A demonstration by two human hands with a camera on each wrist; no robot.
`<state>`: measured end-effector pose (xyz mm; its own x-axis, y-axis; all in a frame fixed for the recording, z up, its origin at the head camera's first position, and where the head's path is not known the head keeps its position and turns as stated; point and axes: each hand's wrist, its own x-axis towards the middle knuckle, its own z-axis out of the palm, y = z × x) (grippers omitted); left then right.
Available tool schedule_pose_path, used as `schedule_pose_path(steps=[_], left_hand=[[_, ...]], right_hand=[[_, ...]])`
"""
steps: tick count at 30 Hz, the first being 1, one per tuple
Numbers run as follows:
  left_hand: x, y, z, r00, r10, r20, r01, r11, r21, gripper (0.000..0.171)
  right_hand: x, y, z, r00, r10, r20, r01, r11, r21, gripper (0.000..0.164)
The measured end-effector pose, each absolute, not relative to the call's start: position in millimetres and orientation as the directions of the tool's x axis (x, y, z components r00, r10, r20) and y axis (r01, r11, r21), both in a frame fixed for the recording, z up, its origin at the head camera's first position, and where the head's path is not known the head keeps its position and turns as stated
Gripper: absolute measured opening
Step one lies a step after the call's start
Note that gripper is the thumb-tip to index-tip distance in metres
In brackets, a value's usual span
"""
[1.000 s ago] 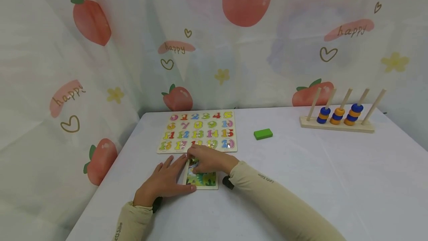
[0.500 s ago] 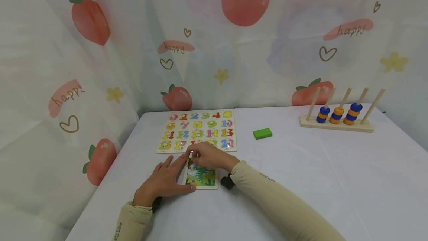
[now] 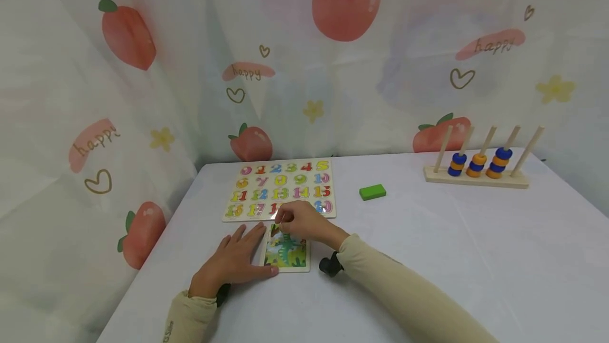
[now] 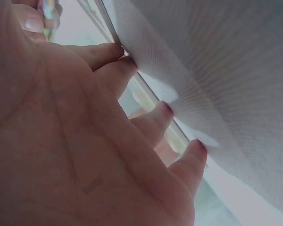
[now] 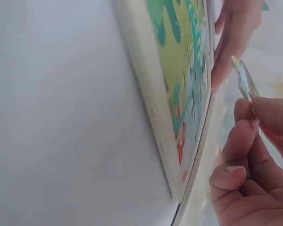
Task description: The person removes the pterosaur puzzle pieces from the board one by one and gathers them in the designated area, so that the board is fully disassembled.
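On the white tabletop (image 3: pixel 452 237), the number puzzle board (image 3: pixel 279 186) lies left of centre, leaving little room above my work; the bead stacker (image 3: pixel 476 180) stands clear, far right. Below the board lies the framed dinosaur jigsaw (image 3: pixel 287 254). My left hand (image 3: pixel 233 261) spreads flat, thumb over its lower-left corner; my right hand (image 3: pixel 304 222) hovers, hiding its upper right. A green block (image 3: pixel 372 192) sits right of centre. I seem to be placing the thin jigsaw piece (image 5: pixel 245 80) I'm pinching, edge-on; it likely needs turning flat and aligning.

Number board (image 3: pixel 291 186) behind picture puzzle (image 3: pixel 287 256); block (image 3: pixel 372 192) right, abacus (image 3: pixel 476 181) farther right.
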<state>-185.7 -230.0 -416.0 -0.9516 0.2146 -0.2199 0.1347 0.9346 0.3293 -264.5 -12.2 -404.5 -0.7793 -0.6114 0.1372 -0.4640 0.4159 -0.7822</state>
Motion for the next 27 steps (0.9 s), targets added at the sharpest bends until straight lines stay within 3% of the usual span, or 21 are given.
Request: schedule_pose_path(steps=[27], left_hand=[[-182, -228, -414, -0.952, 0.235, -0.194, 0.152, 0.917, 0.368, 0.112]], right_hand=[[-253, 87, -390, -0.928, -0.349, 0.133, -0.263, 0.357, -0.897, 0.012]])
